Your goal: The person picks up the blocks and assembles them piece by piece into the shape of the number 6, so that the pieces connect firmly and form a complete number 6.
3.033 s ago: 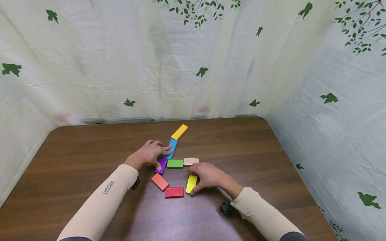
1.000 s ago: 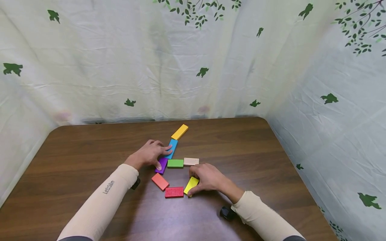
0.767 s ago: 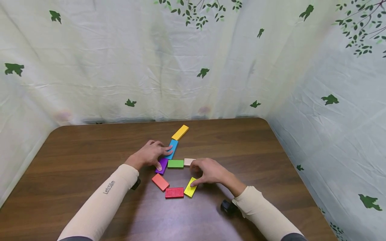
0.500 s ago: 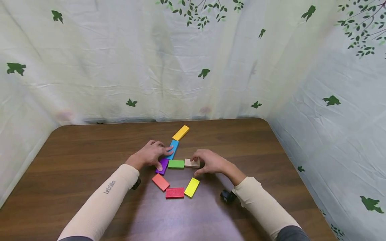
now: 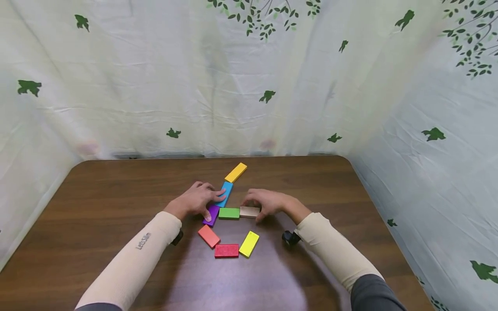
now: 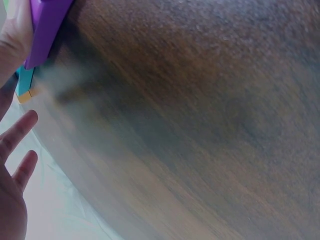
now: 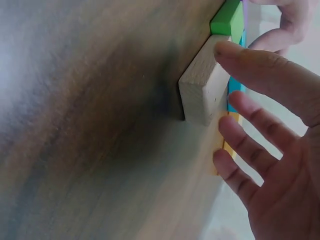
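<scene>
Coloured rectangular wooden blocks lie on the brown table in a bent chain. My left hand (image 5: 194,199) rests on two of them: its thumb touches the purple block (image 5: 212,214), and extended fingers lie on the blue block (image 5: 227,189). In the left wrist view the thumb is against the purple block and other fingers are spread. My right hand (image 5: 270,202) holds the plain wood block (image 5: 250,211), thumb at its near right end and fingers at its far side; the index finger is hidden in the right wrist view. The green block (image 5: 229,213) sits end-on beside it.
An orange-yellow block (image 5: 235,172) meets the blue one at the back. Nearer me lie a coral block (image 5: 209,236), a red block (image 5: 227,251) and a yellow block (image 5: 249,244). A white patterned curtain (image 5: 233,86) hangs behind the table (image 5: 124,194).
My right hand has turned the yellow block against the red one, let it go, and moved away from me to the plain wood block. My left hand has stayed on the purple and blue blocks.
</scene>
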A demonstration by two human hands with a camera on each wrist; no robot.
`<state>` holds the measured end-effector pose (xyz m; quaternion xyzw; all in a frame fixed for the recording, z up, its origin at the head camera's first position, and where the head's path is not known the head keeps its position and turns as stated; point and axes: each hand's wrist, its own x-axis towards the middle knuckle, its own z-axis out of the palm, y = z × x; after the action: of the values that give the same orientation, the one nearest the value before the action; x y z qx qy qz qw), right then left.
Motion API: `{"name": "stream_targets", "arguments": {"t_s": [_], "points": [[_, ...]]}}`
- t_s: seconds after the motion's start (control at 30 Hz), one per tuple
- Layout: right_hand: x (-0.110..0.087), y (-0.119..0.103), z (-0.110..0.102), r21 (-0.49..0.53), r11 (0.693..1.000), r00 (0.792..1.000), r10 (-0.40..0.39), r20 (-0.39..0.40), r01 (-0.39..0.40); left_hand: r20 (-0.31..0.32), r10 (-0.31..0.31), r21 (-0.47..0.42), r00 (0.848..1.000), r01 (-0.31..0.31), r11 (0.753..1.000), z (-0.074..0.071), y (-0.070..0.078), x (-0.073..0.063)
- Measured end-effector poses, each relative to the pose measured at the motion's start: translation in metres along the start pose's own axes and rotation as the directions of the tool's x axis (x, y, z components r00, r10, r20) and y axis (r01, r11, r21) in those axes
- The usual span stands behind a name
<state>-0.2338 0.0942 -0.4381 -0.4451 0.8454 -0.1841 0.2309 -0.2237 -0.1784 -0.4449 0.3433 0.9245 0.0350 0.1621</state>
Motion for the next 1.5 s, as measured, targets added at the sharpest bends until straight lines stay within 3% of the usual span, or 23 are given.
{"name": "stream_targets", "arguments": {"t_s": [0.53,1.0,1.5], "points": [[0.014,0.007,0.0,-0.016,0.999,0.991,0.042,0.125,-0.04,-0.003,-0.001,-0.001,1.0,0.001,1.0,0.0,0.001,0.0],[0.014,0.005,-0.003,-0.023,0.997,0.984,0.077,0.16,-0.074,-0.022,0.006,0.006,1.0,-0.006,1.0,0.0,0.001,0.0],[0.01,0.003,-0.003,0.022,0.995,0.982,0.096,0.163,-0.1,0.001,-0.003,-0.009,1.0,0.003,1.0,-0.001,0.002,-0.001]]}}
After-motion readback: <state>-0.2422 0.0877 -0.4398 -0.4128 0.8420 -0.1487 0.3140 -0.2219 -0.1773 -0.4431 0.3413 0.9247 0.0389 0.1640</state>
